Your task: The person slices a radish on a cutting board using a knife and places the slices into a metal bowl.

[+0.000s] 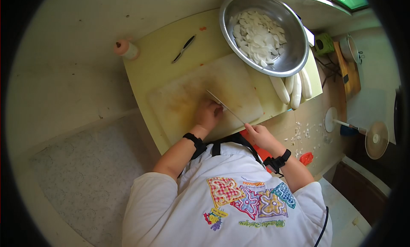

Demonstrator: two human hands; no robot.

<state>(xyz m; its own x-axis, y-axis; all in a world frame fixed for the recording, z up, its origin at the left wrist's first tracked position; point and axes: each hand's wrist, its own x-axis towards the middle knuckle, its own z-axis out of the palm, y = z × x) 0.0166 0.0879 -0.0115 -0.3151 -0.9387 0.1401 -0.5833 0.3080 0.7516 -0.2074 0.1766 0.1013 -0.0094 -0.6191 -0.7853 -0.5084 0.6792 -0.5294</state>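
My right hand (261, 137) is closed around the handle of a kitchen knife (231, 111), whose thin blade slants up and left over the cutting board (239, 82). Close against the blade, my left hand (209, 114) has its fingers curled down on the board. A small white vegetable piece (224, 108) shows at those fingertips, mostly hidden by the hand and knife. Beyond the board, a large steel bowl (294, 55) holds many thin white slices (259, 37). Several long, peeled white vegetables (295, 91) lie beside the bowl at the right.
A peeler-like tool with a dark handle (184, 48) lies on the yellow table (156, 50). At its far left corner stands a pink-topped bottle (127, 49). White scraps (305, 134) and a red bag (306, 158) are on the floor, near a fan (376, 139).
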